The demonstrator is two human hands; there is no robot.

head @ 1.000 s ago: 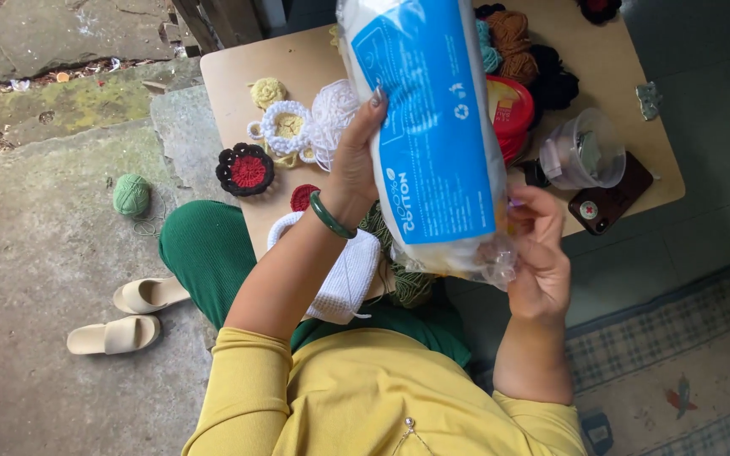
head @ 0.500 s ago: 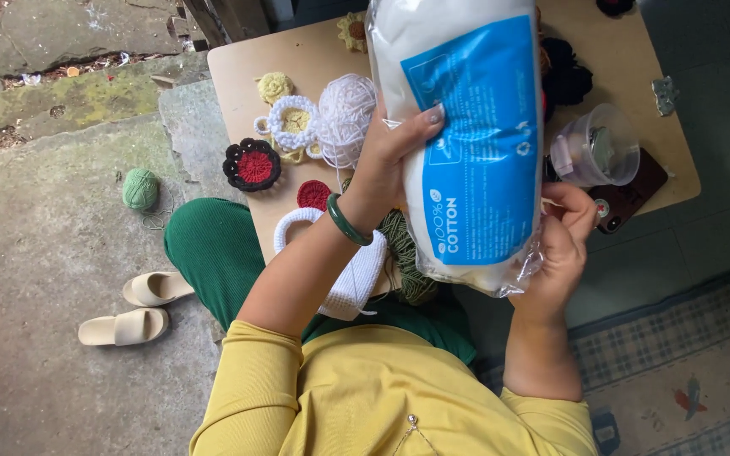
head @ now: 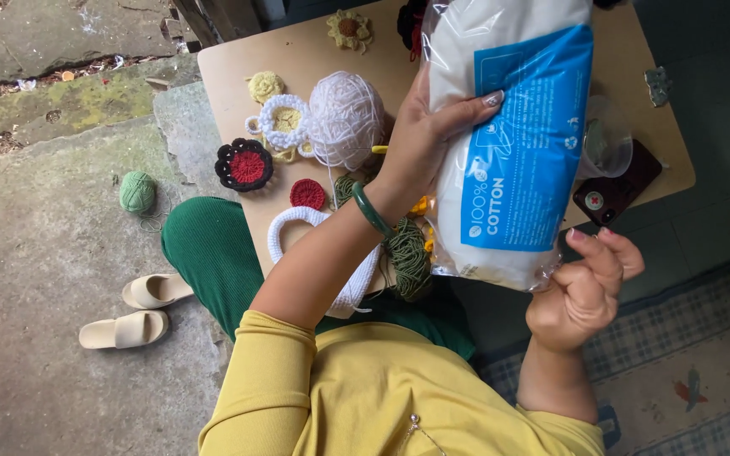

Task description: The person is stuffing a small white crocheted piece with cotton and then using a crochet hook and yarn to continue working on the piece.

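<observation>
My left hand [head: 420, 139] grips the cotton bag [head: 509, 143], held above the surface [head: 230, 76]. Right-hand fingers [head: 601, 253] pinch its corner at 6 o'clock. Bag looks sealed; opening remains, I judge.

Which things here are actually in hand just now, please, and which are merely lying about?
In hand: bag of white stuffing, gripped by left hand; right hand at its lower corner.

Lying about: white yarn ball, red-and-black crochet flower, green yarn ball, sandals, table.
</observation>
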